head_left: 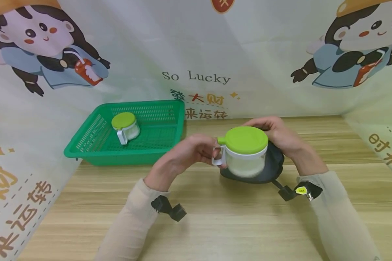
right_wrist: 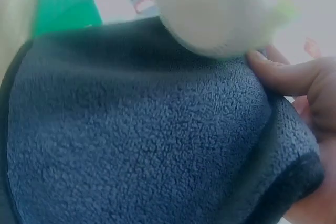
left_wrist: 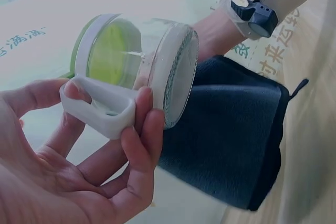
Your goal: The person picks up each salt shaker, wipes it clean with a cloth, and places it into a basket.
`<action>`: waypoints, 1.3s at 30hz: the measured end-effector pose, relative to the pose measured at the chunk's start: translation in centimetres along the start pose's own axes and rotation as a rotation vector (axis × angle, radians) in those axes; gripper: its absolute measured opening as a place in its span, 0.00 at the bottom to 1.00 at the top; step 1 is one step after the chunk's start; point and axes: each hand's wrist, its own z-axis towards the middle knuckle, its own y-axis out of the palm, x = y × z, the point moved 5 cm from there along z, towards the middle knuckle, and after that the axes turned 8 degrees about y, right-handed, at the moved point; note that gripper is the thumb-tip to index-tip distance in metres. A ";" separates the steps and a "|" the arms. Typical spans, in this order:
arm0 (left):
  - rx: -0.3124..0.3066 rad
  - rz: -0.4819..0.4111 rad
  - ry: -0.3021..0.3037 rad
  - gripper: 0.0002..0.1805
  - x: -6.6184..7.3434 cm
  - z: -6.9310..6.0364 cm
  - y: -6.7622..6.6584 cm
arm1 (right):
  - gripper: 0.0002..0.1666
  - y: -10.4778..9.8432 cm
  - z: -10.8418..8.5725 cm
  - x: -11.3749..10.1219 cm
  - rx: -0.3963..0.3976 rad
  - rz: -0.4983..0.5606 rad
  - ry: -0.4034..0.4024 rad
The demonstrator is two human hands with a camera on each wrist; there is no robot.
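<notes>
A glass seasoning jar (head_left: 246, 161) with a green lid and white handle is held above the table. My left hand (head_left: 200, 149) grips its handle (left_wrist: 100, 107) from the left; the left wrist view has the jar tipped sideways. A dark blue-grey cloth (right_wrist: 136, 124) hangs behind and below the jar. In my right hand (head_left: 281, 136) the cloth is pinched between thumb (right_wrist: 283, 74) and fingers, close to the jar's far side. Some right fingers are hidden behind the jar and cloth.
At the back left a green plastic basket (head_left: 124, 159) stands on the wooden table (head_left: 215, 224). Inside it sits a second jar (head_left: 125, 125) with a green lid and white handle. A printed white curtain (head_left: 143, 47) rises behind the table.
</notes>
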 end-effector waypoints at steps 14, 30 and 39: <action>0.308 -0.016 -0.009 0.14 0.6 -0.2 -1.8 | 0.18 -0.8 -1.3 -2.8 0.374 -0.150 0.101; 0.524 0.004 -0.003 0.15 0.6 0.2 -0.3 | 0.17 4.1 -1.7 -4.9 0.697 -0.612 -0.095; 0.572 0.015 0.010 0.19 0.5 -0.1 -0.4 | 0.15 7.1 -1.2 -5.0 0.629 -0.684 -0.219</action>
